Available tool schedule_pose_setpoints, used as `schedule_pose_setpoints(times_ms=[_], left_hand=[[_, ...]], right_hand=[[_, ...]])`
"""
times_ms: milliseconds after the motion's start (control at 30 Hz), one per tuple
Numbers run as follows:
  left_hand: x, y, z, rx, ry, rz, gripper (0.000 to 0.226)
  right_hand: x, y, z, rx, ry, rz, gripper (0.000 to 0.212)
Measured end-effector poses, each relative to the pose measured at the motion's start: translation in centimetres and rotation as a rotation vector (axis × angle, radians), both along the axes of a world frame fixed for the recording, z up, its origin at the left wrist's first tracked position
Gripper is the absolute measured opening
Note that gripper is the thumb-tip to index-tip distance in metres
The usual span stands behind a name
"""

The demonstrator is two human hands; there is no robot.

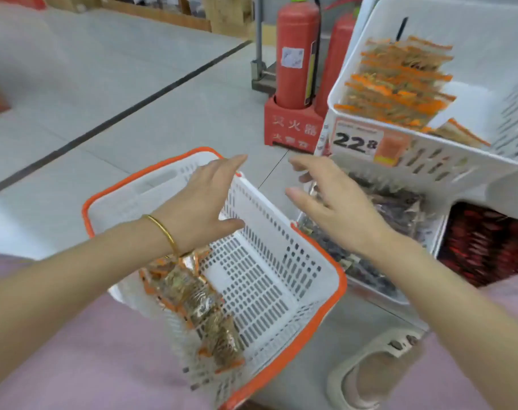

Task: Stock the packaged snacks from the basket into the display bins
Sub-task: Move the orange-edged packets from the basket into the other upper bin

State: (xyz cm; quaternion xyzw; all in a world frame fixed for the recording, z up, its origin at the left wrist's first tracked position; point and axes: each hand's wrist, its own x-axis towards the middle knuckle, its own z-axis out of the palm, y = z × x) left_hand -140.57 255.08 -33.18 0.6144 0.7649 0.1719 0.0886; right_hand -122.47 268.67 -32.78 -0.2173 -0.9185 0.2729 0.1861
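Both empty and open: left hand (204, 202) flat over the basket (266, 232), right hand (337, 208) spread just beside it. Snack packets (192, 303) lie along its near-left side; I'd scoop them together and lay them flat in the top bin (429, 170).

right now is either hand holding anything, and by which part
Nothing is held. The left hand is open over the basket, the right hand open over the lower bin; the snack packets lie loose in the basket.
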Motion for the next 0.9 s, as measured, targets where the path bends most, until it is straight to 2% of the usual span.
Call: schedule_pose_setpoints(times_ms=[100, 167, 267, 367, 433, 500, 600, 733, 800, 900], left_hand=[[-2.0, -3.6, -2.7, -0.128, -0.014, 0.138, 0.086], [-2.5, -4.3, -3.7, -0.16, -0.015, 0.151, 0.082], [-3.3, -5.0, -4.7, -0.17, 0.007, 0.137, 0.081], [-4.3, -6.1, -5.7, -0.197, 0.008, 0.156, 0.079], [-4.7, -6.4, -5.9, -0.19, 0.006, 0.16, 0.078], [-5.0, -6.3, -5.9, -0.167, -0.001, 0.15, 0.079], [-5.2, -6.2, -5.9, -0.138, -0.012, 0.15, 0.079], [-5.3, -5.8, -6.0, -0.15, -0.021, 0.153, 0.077], [-5.4, -5.6, -6.2, -0.191, -0.029, 0.162, 0.077], [-5.3, -5.2, -6.8, -0.331, -0.045, 0.203, 0.071]], right_hand=[[-4.4, -3.4, -8.1, -0.285, -0.439, 0.212, 0.057], [-6.2, -5.1, -13.3, -0.43, -0.698, 0.312, 0.065], [-7.9, -7.5, -18.8, -0.637, -0.865, 0.285, 0.072], [-9.2, -10.5, -22.8, -0.715, -0.97, 0.106, 0.08], [-9.8, -12.6, -25.5, -0.729, -0.987, -0.02, 0.072], [-10.3, -14.5, -28.3, -0.753, -0.961, -0.13, 0.05], [-10.7, -16.0, -30.1, -0.769, -0.942, -0.271, 0.061], [-10.7, -15.2, -30.1, -0.784, -0.915, -0.26, 0.041], [-10.6, -13.7, -29.0, -0.884, -0.876, -0.243, 0.032], [-10.4, -10.2, -24.2, -1.17, -0.668, -0.265, 0.033]])
